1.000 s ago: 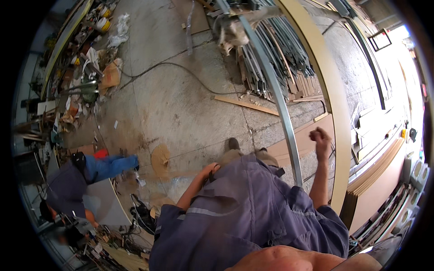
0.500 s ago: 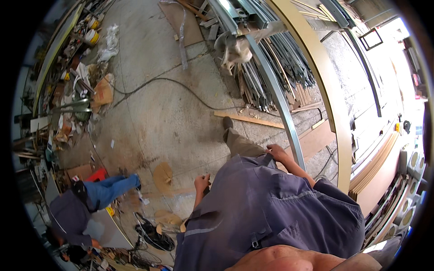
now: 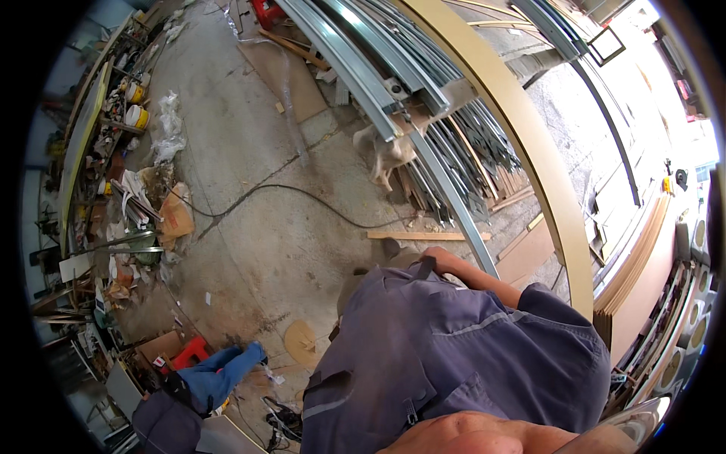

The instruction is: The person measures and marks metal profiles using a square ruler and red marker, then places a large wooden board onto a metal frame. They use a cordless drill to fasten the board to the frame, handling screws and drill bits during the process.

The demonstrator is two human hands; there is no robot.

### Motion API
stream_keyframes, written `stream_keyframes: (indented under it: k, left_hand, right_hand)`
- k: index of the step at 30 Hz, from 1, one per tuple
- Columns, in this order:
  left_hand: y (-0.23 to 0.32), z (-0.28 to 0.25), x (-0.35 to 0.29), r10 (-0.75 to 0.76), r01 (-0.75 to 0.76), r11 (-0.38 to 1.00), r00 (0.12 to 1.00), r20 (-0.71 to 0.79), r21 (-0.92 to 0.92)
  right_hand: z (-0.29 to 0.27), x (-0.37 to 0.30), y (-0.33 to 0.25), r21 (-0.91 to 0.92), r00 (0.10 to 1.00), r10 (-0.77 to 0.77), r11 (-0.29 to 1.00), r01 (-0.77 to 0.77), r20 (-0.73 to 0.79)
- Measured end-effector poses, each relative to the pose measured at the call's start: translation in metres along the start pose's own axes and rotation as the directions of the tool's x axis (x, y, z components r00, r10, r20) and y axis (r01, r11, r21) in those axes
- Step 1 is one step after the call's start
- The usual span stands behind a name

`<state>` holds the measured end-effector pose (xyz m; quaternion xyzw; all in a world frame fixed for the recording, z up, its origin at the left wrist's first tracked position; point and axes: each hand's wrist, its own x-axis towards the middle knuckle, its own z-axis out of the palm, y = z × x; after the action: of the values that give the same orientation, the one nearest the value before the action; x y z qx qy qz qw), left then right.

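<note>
My right hand [image 3: 437, 258] rests at the front hem of my grey work shirt [image 3: 484, 333]. A fold of dark cloth crosses its fingers and hides most of them, so their grip does not show. Nearest to that hand is a thin grey metal channel [image 3: 461, 203], slanting down from the stacked profiles. Beyond it curves a long beige profile [image 3: 538, 155]. Neither touches the hand visibly. My left hand is out of view behind my body. A flat wooden strip [image 3: 423, 236] lies on the floor just ahead of my shoe [image 3: 391, 246].
Long steel profiles [image 3: 355, 64] lie on a support ahead, above more stacked bars [image 3: 454, 166]. A black cable [image 3: 325, 203] snakes across the concrete. Clutter [image 3: 136, 197] lines the left side. At lower left a co-worker in jeans [image 3: 227, 372] bends over. Stacked boards [image 3: 639, 280] stand at right.
My left hand has gone out of view. My right hand has moved from my hip toward the front of the shirt. The view has shifted, so the co-worker appears lower.
</note>
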<state>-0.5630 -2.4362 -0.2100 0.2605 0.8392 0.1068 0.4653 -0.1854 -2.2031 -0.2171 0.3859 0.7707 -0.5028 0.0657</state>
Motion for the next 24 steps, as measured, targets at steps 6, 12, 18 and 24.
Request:
stream_keyframes:
  k: [6,12,18,24]
  left_hand:
    - [0.056,-0.054,0.066,0.054,-0.056,0.998,0.996,-0.076,-0.027]
    - [0.061,-0.099,0.176,0.189,-0.192,0.981,0.959,-0.210,0.007]
    - [0.126,-0.215,0.296,0.265,-0.265,0.961,0.964,0.016,0.085]
    - [0.182,-0.332,0.393,0.381,-0.393,0.879,0.919,0.098,0.268]
  right_hand:
    - [-0.093,0.077,-0.118,0.256,0.988,-0.142,0.955,0.151,-0.055]
    - [-0.180,0.154,-0.195,0.406,0.996,0.063,0.913,-0.031,-0.066]
    - [-0.252,0.252,-0.234,0.481,0.946,0.258,0.866,-0.136,-0.196]
    - [-0.304,0.347,-0.282,0.673,0.894,0.360,0.734,-0.095,-0.266]
